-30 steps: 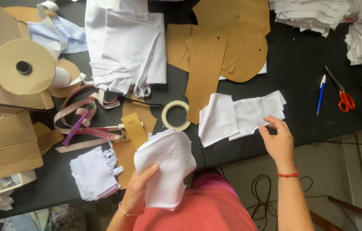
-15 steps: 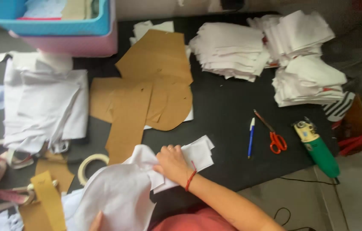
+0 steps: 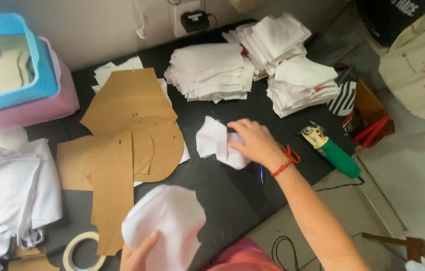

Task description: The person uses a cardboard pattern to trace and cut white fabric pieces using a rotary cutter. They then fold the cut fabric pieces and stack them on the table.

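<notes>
**Cloth pieces in both hands over a dark desk**

Spreading across most of the view was the black desk (image 3: 232,200), loaded with sewing stock. A heap of white fabric (image 3: 11,185) lay at its left edge, and brown patterns (image 3: 127,135) of stiff card overlapped one another in the middle. Three stacks of cut white pieces (image 3: 212,70) sat toward the far side, near the wall. A blue bin (image 3: 46,65) rested in a pink one at the far left corner.

The left hand (image 3: 137,253) was at the near edge, its fingers closed under a large white piece (image 3: 167,226) that it held up off the desk. The right hand (image 3: 255,143), a red band at its wrist, was curled shut on a smaller bunch (image 3: 215,140) of white pieces, lifted or dragged just above the desk between the patterns and a green cutter (image 3: 333,150).

Both cloths looked light, limp and thin; they sagged and folded wherever unsupported. Pinching them near an edge or corner would probably serve best, since they crumple readily in a full grip.

A tape roll (image 3: 83,251) lay beside the left hand, and a blue pen (image 3: 261,173) showed just under the right wrist.
</notes>
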